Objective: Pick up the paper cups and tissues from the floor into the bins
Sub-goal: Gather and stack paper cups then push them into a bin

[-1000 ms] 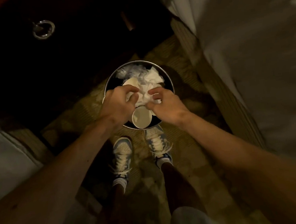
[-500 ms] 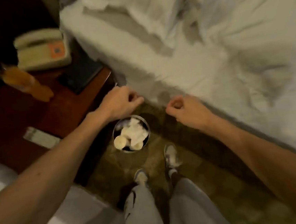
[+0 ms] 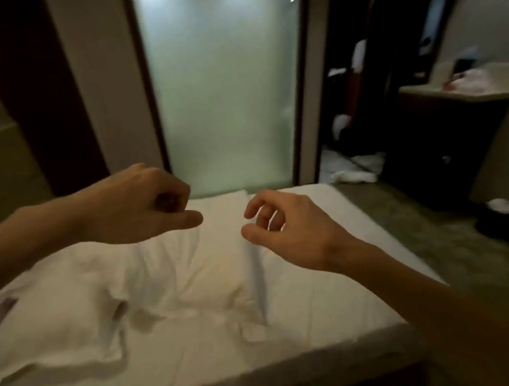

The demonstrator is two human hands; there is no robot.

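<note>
Over a rumpled white bed point(image 3: 326, 307) facing a frosted glass panel point(image 3: 225, 96), the left hand point(image 3: 142, 206) is fisted empty and the right hand point(image 3: 294, 232) hangs loosely curled, holding nothing.

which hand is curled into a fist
The left hand: its fingers are tucked into the palm with only the thumb sticking out. The right hand hangs loose, with gaps showing between its fingers. Both hold nothing.

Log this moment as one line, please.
left hand: curled, empty | right hand: loosely curled, empty | both raised over bed | white heap on floor by doorway, too blurred to identify
</note>
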